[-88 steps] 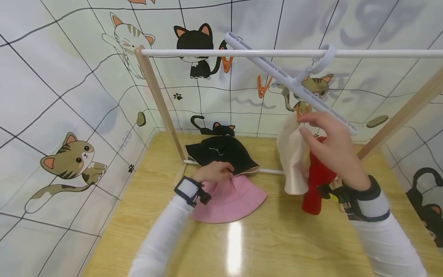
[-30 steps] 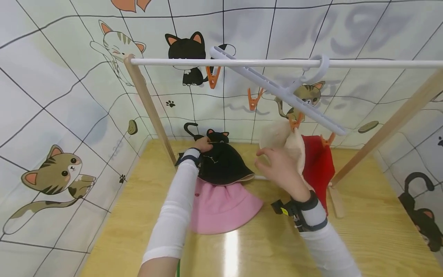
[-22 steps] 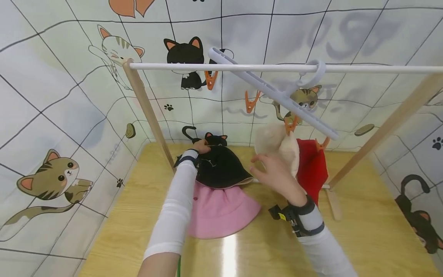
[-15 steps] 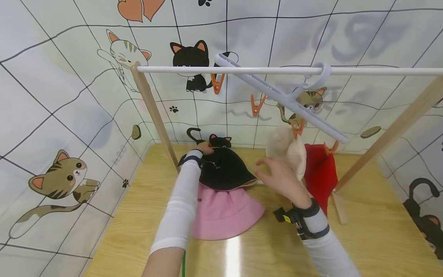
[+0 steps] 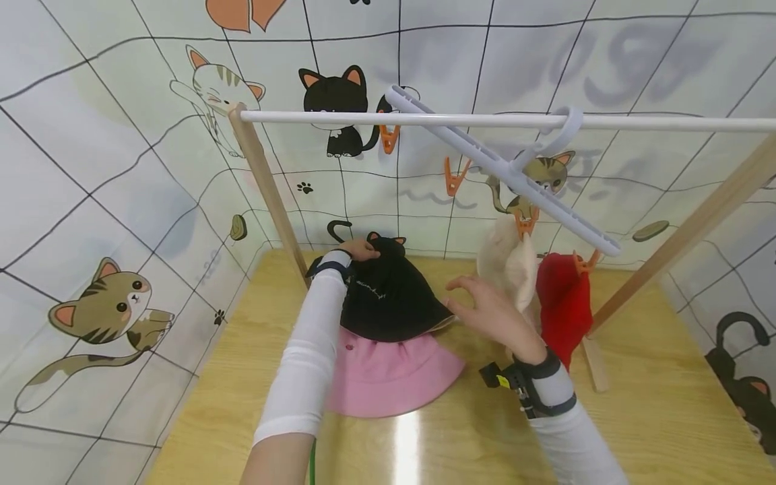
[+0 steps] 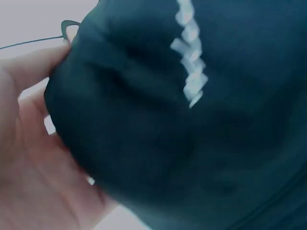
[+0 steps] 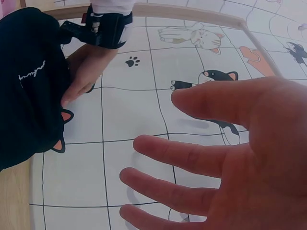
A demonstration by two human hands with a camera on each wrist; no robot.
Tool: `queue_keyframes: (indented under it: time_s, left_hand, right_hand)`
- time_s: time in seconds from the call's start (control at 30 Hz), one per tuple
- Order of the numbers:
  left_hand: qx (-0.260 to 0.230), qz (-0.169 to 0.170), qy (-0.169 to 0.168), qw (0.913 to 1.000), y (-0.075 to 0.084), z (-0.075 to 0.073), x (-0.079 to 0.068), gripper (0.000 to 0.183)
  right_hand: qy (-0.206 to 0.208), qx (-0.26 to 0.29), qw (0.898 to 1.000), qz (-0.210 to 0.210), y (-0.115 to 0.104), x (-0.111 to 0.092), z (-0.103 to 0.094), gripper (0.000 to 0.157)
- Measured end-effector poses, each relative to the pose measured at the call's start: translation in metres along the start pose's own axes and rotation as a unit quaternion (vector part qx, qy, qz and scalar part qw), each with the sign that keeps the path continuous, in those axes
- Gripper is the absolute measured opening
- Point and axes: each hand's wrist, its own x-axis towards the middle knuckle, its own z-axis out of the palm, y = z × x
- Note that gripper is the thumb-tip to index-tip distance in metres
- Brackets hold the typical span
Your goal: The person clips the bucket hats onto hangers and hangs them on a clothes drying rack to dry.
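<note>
A black bucket hat (image 5: 394, 296) with white stitched lettering lies partly over a pink bucket hat (image 5: 400, 384) on the table. My left hand (image 5: 362, 250) grips the black hat at the top of its crown; the left wrist view shows the thumb and fingers (image 6: 38, 67) along the dark cloth. To the right of the black hat, my right hand (image 5: 494, 313) is held in the air with fingers apart, and the right wrist view shows nothing in its fingers (image 7: 187, 158). Behind it a cream hat (image 5: 506, 263) and a red hat (image 5: 564, 303) hang from orange clips.
A white rail (image 5: 339, 118) on wooden posts (image 5: 267, 182) crosses above the table. From it hangs a pale blue hanger (image 5: 515, 176), slanting down to the right. Two orange clips (image 5: 453, 176) on its left half hold nothing. A cat-printed backdrop (image 5: 109, 168) surrounds the table.
My right hand has left the cream hat's clip and moved down and left. My left hand has gone from the black hat's front brim to its crown, and that hat has shifted slightly.
</note>
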Motion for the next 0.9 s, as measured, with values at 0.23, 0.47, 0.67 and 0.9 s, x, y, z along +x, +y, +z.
queue_keyframes:
  time_s: [0.23, 0.47, 0.67, 0.9]
  left_hand:
    - [-0.057, 0.057, -0.048, 0.9956, 0.112, -0.070, -0.140, 0.057]
    - [-0.078, 0.085, -0.057, 0.9917, 0.208, -0.105, -0.271, 0.048]
    - [-0.070, 0.128, -0.092, 0.9850, 0.171, -0.098, -0.227, 0.059]
    - [-0.171, 0.170, -0.155, 0.9580, 0.243, -0.131, -0.318, 0.036]
  right_hand:
    - [0.001, 0.000, 1.000, 0.010, 0.004, -0.003, -0.007, 0.033]
    - [0.001, -0.001, 1.000, 0.020, 0.006, -0.006, -0.010, 0.033]
    - [0.013, -0.004, 1.000, 0.005, 0.005, -0.006, -0.014, 0.033]
    - [0.022, -0.019, 0.999, 0.018, 0.008, -0.003, -0.017, 0.036]
